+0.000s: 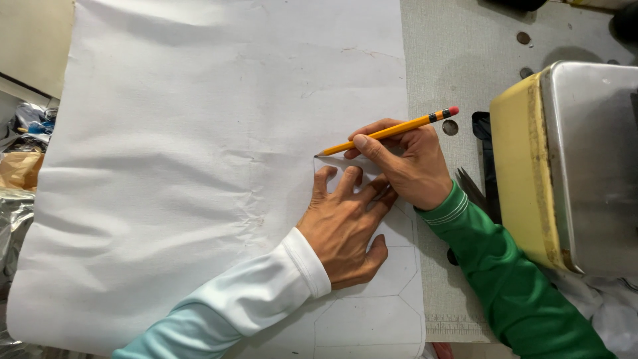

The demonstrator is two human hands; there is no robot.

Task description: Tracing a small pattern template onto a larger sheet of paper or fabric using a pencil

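My right hand (pixel 407 164), in a green sleeve, grips a yellow pencil (pixel 389 132) with a red eraser end; its tip touches a large white sheet of paper (pixel 199 166) at the corner of a pencilled outline. My left hand (pixel 345 223), in a white and pale blue sleeve, lies flat with fingers spread on a white pattern piece (pixel 389 279) that rests on the sheet, pressing it down just below the pencil tip. Drawn angled lines show on the paper below the left hand.
A yellow and silver machine body (pixel 568 166) stands at the right on a grey table (pixel 452 60) with small round holes. Dark scissors (pixel 475 189) lie between my right wrist and the machine. Crumpled bags and cloth (pixel 23 159) sit at the left edge.
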